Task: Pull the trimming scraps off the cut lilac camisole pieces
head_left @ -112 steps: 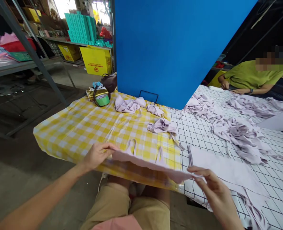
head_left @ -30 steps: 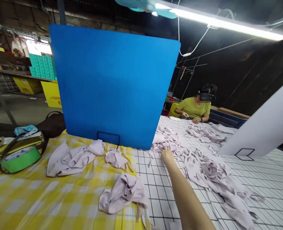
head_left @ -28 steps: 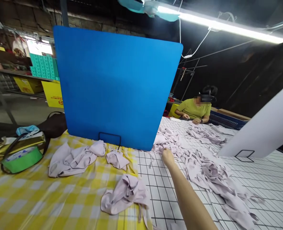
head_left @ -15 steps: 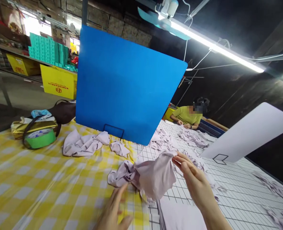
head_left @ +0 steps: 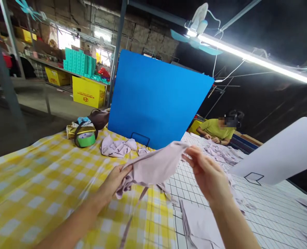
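Half a second ago the left hand was bare and away from the lilac fabric piece; now its fingers grip the piece's left end, while the right hand pinches the upper right corner. Slung between them, the piece is above the tabletop, over the seam of yellow check and white grid, a thin strap dangling toward the near edge. Whether the ruffled folds under the left hand belong to it, I cannot tell.

Spreading the piece out by its two ends looks like the step in hand. Next, I judge, calls for even tension and a free strap. Flat lilac pieces lie toward the near edge; a crumpled one lies by the blue board, toward the far edge.
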`<control>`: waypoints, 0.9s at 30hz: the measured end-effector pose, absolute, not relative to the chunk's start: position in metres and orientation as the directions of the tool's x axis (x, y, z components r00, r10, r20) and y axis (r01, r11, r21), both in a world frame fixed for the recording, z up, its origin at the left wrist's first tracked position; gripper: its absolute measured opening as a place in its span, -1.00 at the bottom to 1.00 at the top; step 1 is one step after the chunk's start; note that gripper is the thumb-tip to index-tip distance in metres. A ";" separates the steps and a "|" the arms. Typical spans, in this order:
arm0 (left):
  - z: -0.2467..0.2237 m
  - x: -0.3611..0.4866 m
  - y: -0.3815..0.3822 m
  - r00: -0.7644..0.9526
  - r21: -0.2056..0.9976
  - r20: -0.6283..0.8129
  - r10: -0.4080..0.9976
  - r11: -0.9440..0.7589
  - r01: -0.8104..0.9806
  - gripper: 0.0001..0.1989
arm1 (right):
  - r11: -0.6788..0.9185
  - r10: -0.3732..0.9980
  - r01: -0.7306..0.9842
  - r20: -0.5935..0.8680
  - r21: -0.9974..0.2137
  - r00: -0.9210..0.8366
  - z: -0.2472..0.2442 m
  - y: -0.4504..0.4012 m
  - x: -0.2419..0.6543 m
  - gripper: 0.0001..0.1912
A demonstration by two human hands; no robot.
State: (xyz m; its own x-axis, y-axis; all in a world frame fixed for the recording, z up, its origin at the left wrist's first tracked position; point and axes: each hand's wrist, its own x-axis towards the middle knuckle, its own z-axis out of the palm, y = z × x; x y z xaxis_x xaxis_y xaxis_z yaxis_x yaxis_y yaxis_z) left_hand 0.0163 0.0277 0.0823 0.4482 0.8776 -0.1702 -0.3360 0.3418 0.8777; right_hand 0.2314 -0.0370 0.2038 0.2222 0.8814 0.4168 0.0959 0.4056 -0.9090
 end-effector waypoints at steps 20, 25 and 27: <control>-0.077 0.127 0.070 0.808 0.422 0.091 0.582 -0.758 0.498 -0.24 | -0.630 0.702 0.648 0.041 -0.428 0.711 -0.001 0.100 0.420 -0.71; -0.123 0.132 0.080 0.756 0.161 0.432 0.492 -0.867 0.472 -0.43 | -0.685 0.672 0.639 0.034 -0.351 0.739 -0.013 0.128 0.451 -0.71; -0.121 0.131 0.081 0.746 0.175 0.468 0.473 -0.877 0.447 -0.44 | -0.678 0.677 0.646 0.044 -0.350 0.735 -0.011 0.132 0.450 -0.75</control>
